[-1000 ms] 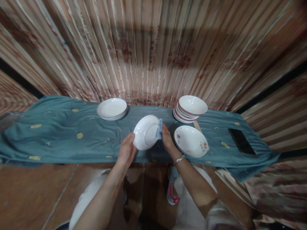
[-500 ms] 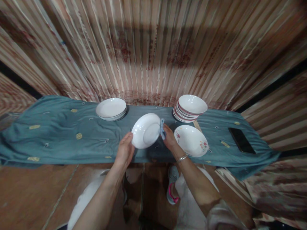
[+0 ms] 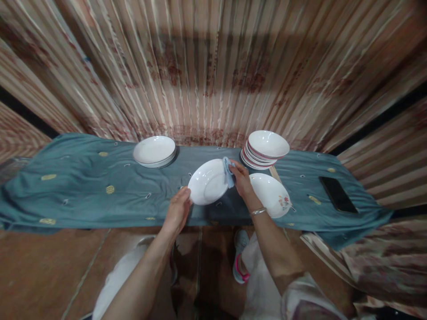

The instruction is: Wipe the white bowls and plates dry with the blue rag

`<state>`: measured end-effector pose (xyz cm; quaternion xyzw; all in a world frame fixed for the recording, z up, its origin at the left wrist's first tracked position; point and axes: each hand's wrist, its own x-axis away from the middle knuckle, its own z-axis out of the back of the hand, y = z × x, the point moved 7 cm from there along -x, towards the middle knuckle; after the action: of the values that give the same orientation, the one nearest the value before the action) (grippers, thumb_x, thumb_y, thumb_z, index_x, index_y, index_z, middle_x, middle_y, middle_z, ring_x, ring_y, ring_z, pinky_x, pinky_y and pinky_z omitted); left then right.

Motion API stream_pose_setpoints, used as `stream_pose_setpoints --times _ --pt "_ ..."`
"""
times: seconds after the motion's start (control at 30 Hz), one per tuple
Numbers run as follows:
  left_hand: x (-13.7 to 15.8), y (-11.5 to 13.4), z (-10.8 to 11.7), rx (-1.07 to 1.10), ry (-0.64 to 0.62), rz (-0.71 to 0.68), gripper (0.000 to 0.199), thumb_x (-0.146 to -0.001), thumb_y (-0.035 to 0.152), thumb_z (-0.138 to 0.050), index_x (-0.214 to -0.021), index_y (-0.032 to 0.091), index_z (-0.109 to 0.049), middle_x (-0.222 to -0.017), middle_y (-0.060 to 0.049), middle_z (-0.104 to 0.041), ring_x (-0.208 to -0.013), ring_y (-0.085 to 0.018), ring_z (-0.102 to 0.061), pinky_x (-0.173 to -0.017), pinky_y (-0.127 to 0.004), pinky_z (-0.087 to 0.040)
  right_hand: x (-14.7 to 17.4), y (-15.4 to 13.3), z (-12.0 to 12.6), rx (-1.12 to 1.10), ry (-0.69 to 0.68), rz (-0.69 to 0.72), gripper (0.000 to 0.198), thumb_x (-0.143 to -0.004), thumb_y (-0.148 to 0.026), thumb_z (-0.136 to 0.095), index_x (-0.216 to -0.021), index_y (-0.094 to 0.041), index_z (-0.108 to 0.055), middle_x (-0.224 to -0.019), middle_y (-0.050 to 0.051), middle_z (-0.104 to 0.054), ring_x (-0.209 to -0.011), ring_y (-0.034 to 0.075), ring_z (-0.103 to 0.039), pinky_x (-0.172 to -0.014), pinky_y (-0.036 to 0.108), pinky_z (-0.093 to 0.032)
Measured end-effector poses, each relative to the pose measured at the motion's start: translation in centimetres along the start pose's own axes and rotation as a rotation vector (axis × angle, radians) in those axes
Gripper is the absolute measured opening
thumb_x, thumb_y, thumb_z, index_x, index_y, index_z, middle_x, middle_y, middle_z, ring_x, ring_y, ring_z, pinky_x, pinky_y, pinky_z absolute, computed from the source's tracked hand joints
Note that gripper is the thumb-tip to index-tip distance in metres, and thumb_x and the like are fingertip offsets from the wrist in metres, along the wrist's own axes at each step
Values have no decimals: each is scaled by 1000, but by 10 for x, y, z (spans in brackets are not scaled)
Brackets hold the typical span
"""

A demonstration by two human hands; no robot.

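A white plate point(image 3: 207, 183) is tilted above the cloth-covered table, its underside with the foot ring facing me. My left hand point(image 3: 178, 208) grips its lower left rim, thumb on the near face. In my right hand point(image 3: 240, 177) a light blue cloth point(image 3: 228, 172) is pinched and pressed against the plate's upper right rim. Beneath my right wrist, partly hidden, a white plate with painted flowers point(image 3: 271, 195) lies on the table. A stack of white plates point(image 3: 154, 151) stands at the back left, and a stack of red-rimmed bowls point(image 3: 265, 149) at the back right.
The table point(image 3: 83, 191) wears a teal patterned cloth. A black phone point(image 3: 337, 194) lies at its right end. Patterned curtains point(image 3: 207, 71) hang close behind and at the sides. A wooden strip point(image 3: 275, 174) shows beside the bowls.
My right hand has slid the cloth up and right along the plate's rim, with more of the cloth showing. The held plate and my left hand have shifted slightly right.
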<state>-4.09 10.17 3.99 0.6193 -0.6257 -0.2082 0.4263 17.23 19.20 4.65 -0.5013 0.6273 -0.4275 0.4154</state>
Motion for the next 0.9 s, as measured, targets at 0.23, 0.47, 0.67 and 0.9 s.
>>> stream_pose_setpoints --times 0.23,0.47,0.67,0.9 --pt "0 9 -3 -53 8 -58 44 -46 42 -89 -75 15 -70 -74 -2 -72 -67 -13 -61 -68 -24 -46 -1 -9 -3 191 -37 116 28 -72 -39 -68 -94 -23 -75 -89 -3 -74 -85 17 -63 -83 28 -48" --pt "1 15 -9 -31 -11 -74 47 -47 45 -89 -78 14 -70 -75 -4 -73 -80 -19 -67 -79 -29 -49 10 -29 -25 513 -195 387 36 -89 -41 -52 -114 -21 -69 -120 6 -68 -113 21 -60 -104 36 -43" --pt "3 11 -11 31 -12 -41 45 -43 39 -91 -74 14 -68 -68 -4 -71 -80 -22 -69 -79 -32 -51 39 -49 -63 861 -273 653 45 -98 -37 -37 -134 -16 -54 -142 13 -51 -136 22 -42 -115 42 -30" --pt "-1 13 -10 87 -65 -79 33 -50 26 -85 -76 16 -67 -73 -4 -73 -86 -23 -69 -79 -32 -52 94 -43 -119 1170 -455 864 47 -98 -32 -39 -141 -15 -46 -152 13 -38 -147 26 -19 -119 48 -19"
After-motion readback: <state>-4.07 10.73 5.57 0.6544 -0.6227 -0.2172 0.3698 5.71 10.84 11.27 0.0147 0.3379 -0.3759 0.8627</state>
